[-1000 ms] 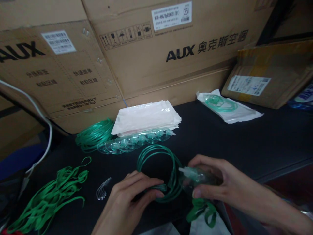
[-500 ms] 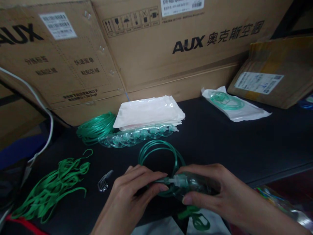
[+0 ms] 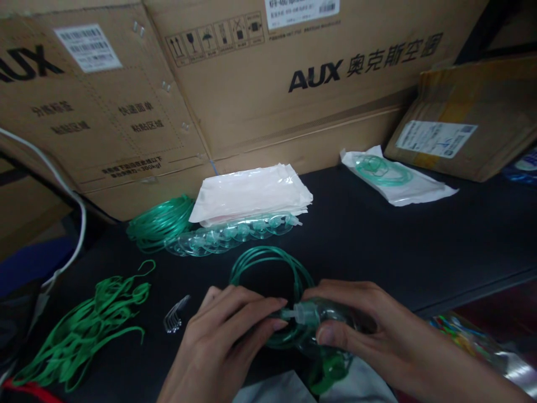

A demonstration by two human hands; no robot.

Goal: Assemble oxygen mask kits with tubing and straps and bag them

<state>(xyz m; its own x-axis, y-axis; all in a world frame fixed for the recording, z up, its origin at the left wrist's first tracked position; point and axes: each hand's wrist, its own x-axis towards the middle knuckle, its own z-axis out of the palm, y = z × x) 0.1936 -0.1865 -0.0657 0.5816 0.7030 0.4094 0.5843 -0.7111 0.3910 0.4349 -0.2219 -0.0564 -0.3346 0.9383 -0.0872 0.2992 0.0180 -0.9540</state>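
Observation:
My right hand (image 3: 364, 324) is closed around a clear green oxygen mask (image 3: 308, 313), whose connector points left. In my left hand (image 3: 226, 336), thumb and fingers pinch the end of a green tube at that connector; whether the tube is fully seated on it I cannot tell. The tube's loose coil (image 3: 272, 252) lies behind and below the hands on the black table. A green elastic strap (image 3: 329, 372) hangs beneath the mask, over a pale cloth. Much of the mask's body is hidden by my right hand.
Behind the hands lie a row of nested masks (image 3: 239, 230), stacked white pouches (image 3: 251, 193) and coiled green tubing (image 3: 161, 224). Green straps (image 3: 96, 313) and small metal strips (image 3: 175, 314) are at left. A packed pouch (image 3: 394, 173) lies by cardboard boxes (image 3: 465, 112).
My left fingertips sit closer to the mask's connector. The strap under the mask has shifted and bunched together. The whole view has swung slightly, so the background sits a little further left.

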